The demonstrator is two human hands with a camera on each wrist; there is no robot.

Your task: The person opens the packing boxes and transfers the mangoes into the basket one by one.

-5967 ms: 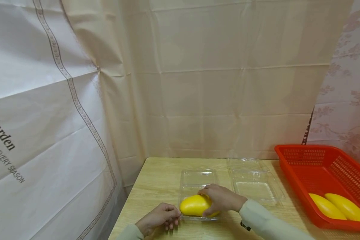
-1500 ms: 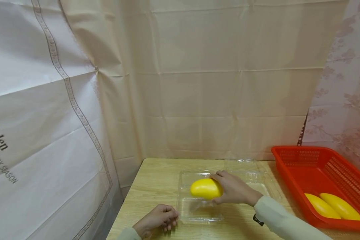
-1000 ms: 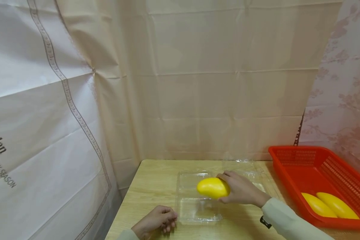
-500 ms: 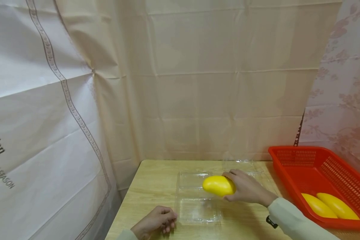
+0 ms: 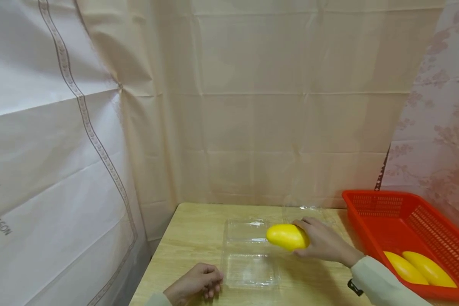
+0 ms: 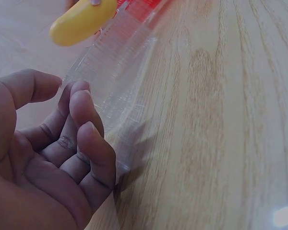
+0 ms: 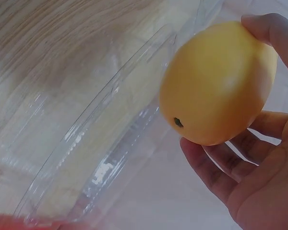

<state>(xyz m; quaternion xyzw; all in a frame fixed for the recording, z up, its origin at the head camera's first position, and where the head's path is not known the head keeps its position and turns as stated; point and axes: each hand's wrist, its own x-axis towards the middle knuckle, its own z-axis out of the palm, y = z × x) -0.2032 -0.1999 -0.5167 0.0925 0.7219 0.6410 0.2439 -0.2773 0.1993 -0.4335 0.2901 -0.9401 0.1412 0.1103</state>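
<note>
My right hand (image 5: 323, 240) grips a yellow mango (image 5: 287, 237) and holds it above the table, right of an open clear plastic clamshell box (image 5: 252, 270). In the right wrist view, the thumb and fingers curl round the mango (image 7: 216, 86), and its dark stem spot shows. My left hand (image 5: 196, 281) stays low at the box's left edge. Seen from the left wrist, the thumb and index finger of the left hand (image 6: 62, 139) pinch the rim of the clear box (image 6: 122, 72), while the other fingers curl loosely. The contact itself is partly hidden.
A red plastic basket (image 5: 353, 221) with two more yellow mangoes (image 5: 430, 268) stands on the right. Behind my right hand lies a second clear clamshell box (image 5: 302, 210), partly covered. Cloth hangings (image 5: 252, 127) close off the back and sides of the wooden table (image 5: 191, 238).
Six seconds ago the mango lay in the front box under my right hand. It has been lifted out and carried right, towards the basket. My left hand has stayed at the box's edge.
</note>
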